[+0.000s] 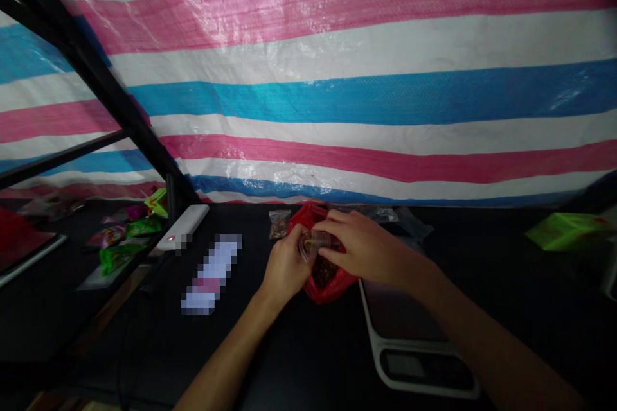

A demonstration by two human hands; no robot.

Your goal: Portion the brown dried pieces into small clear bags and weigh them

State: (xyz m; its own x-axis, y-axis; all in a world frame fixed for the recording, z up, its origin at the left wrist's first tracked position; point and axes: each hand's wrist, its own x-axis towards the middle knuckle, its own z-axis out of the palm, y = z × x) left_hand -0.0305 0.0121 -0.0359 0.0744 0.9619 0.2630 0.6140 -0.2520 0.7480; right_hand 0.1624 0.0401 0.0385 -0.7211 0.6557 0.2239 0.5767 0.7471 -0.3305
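Observation:
A small clear plastic bag (320, 239) is held over an open red plastic bag (332, 292), which contains dark brown bits. My left hand (285, 264) grips the clear bag's left side, thumb and fingers closed together. From the right, my right hand (359, 245) pinches the same clear bag, its fingers partly covering the red bag's mouth. Just behind my left hand lies a small filled zip bag (279, 225) with brown contents. A kitchen scale (419, 347) with a white rim and dark top sits under my right forearm.
Loose clear plastic (409, 221) lies behind my right hand. To the left are a blurred-out phone-shaped object (212, 276), a white power strip (186, 228) and colourful snack packets (128, 231). A green box (566, 231) stands right. A striped sheet (337, 96) hangs behind.

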